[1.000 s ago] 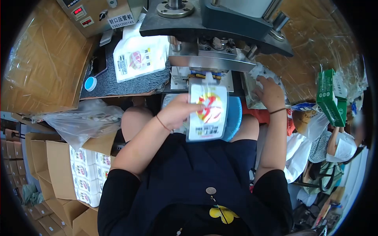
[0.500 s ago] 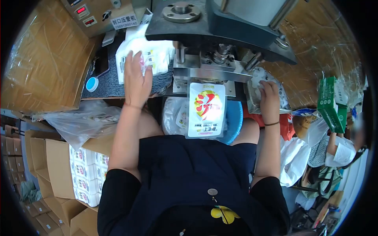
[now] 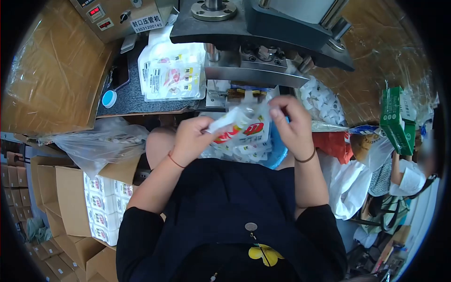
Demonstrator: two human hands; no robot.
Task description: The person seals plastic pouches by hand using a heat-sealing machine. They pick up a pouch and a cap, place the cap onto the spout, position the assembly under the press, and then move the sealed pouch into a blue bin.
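Brings both hands together, after having them wide apart half a second ago; has drawn the left hand back from over the stack of printed pouches, beyond the left fingers, and the right hand inward from the heap of white plastic pieces, now in plain view past the right knuckles; shows a gap now under the metal press bar, ahead of the fingertips; judging from this, is done for the moment with reaching out to either side, and into handling one pouch with both hands at once.

Pinches the left end of a spout pouch between left thumb and fingers, holding it in the air between the two hands; curls the right thumb and forefinger close together beside its far end; cannot tell, through blur, whether pinching its edge, a small piece or nothing.

Tilts the pouch rather than holding it flat; runs its long axis aslant, from the left fingertips up toward the right ones; seems to point the spout end toward the right fingers, though too blurred to be sure; below the fingers, shows more loose pouches at the blue basin.
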